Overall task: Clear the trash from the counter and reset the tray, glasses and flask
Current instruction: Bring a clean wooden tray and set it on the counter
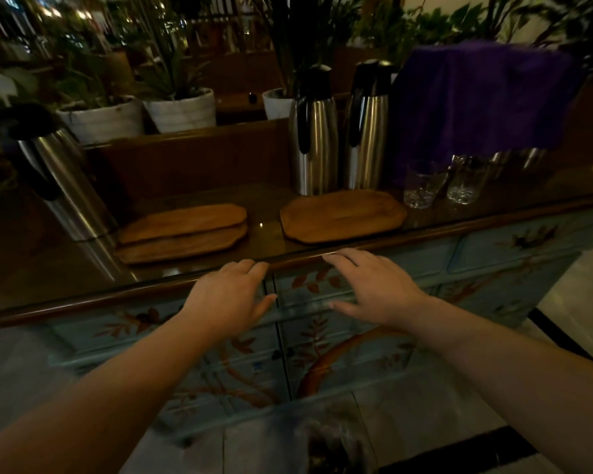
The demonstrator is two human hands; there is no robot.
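Observation:
A wooden tray (343,215) lies empty on the glass-topped counter (264,230), right of centre. Two stacked wooden trays (182,229) lie to its left. Behind the right tray stand two steel flasks with black tops (314,145) (367,138); a third flask (62,179) stands at the far left. Two clear glasses (421,184) (464,183) sit right of the tray. My left hand (228,299) and my right hand (374,289) hover open and empty just in front of the counter's front edge, palms down.
A purple cloth (483,97) drapes over something at the back right, with metal pieces showing below it. White plant pots (182,111) line the ledge behind. The cabinet (322,336) below is painted blue with leaf patterns.

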